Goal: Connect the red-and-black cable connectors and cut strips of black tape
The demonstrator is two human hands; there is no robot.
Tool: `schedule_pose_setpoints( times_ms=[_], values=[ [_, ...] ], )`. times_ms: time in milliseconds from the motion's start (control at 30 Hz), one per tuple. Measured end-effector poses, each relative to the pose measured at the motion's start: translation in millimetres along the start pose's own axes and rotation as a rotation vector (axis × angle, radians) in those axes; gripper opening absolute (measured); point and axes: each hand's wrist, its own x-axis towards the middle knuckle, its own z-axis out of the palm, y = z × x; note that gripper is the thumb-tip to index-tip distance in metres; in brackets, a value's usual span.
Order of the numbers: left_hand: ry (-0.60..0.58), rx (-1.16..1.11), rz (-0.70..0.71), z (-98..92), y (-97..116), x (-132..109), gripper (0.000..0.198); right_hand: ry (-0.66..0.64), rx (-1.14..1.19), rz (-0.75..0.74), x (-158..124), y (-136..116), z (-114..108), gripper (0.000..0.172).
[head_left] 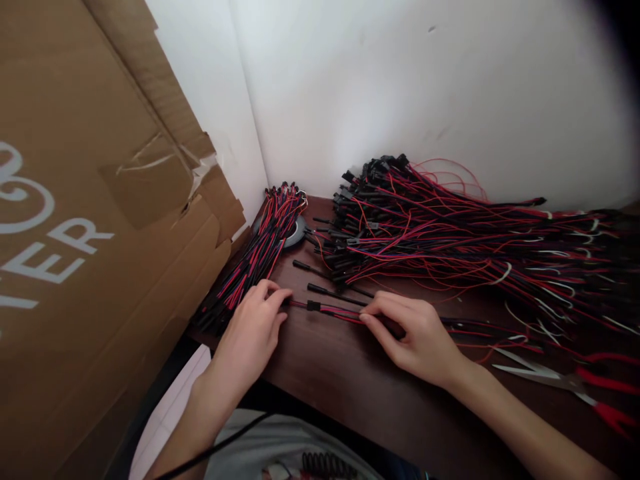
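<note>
Centrally, a red-and-black cable (340,313) with a black plug (313,306) is stretched between two hands. Its wires are pinched between the thumb and forefinger of the right hand (415,330). Left of the plug, the left hand (256,323) is curled narrowly about the cable; how firmly it is gripped cannot be told. Scissors (571,383) are seen at lower right.
</note>
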Motion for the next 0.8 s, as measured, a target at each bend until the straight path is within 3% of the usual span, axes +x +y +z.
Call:
schedule_pose_setpoints(
  times_ms=[300,633,800],
  values=[
    [0.182,-0.34,0.058,20.6,5.3,3.5,0.019,-0.129,-0.057,0.106,-3.2,-2.8,7.3,0.018],
    [0.098,-0.461,0.142,13.0,0.7,-1.7,0.028,-0.075,-0.201,0.121,-4.4,-14.7,21.5,0.022],
    [0.096,-0.459,0.112,15.2,2.0,-0.1,0.019,-0.081,-0.251,0.133,-5.5,-16.1,25.0,0.022]
  ],
)
